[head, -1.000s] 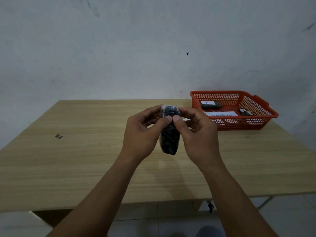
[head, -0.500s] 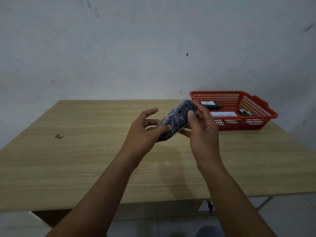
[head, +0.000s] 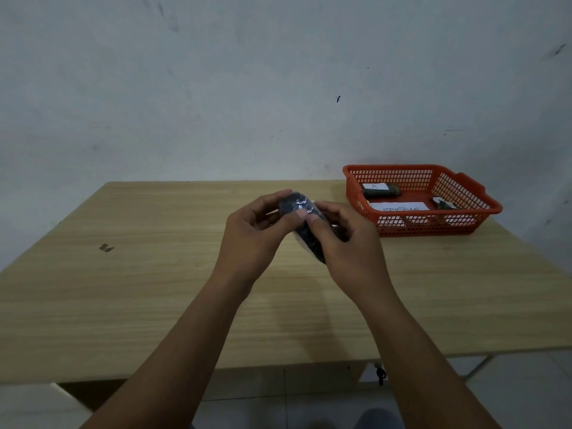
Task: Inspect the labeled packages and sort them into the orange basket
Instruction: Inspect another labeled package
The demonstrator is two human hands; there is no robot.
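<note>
Package (head: 305, 230): was held above the table's (head: 154, 289) middle, between left hand (head: 253, 239) and right hand (head: 349, 246).
Basket (head: 464, 226): stood at the table's far right corner, right of the hands.
In basket: one package (head: 380, 191) lay at the rear, a card (head: 399, 207) before it, another package (head: 444, 204) to the right.

Two bare forearms here, no sleeves, nothing on the left hand (head: 252, 239) or right hand (head: 349, 243).

Glossy plastic package (head: 298, 209), matt wood-grain table (head: 154, 274), plastic mesh basket (head: 402, 226).
</note>
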